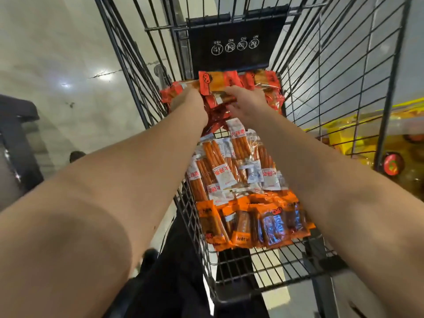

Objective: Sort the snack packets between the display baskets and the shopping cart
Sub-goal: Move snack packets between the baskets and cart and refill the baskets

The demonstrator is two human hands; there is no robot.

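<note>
Both your hands, left [189,101] and right [246,99], grip red packets [215,88] at cart [252,267] far end, fingers hidden; overfull grab risks dropping some.

Shopping cart [305,72] dark-coated metal wire, matt; snack packets [236,171] glossy crinkled clear and orange plastic film; floor [57,53] polished pale stone, reflective.

We see both forearms bare from the elbow down, with no sleeves, watch, bracelet or rings. The left hand [188,101] and right hand [246,101] wear no gloves. Below, between the arms, our dark black clothing [179,271] shows.
</note>
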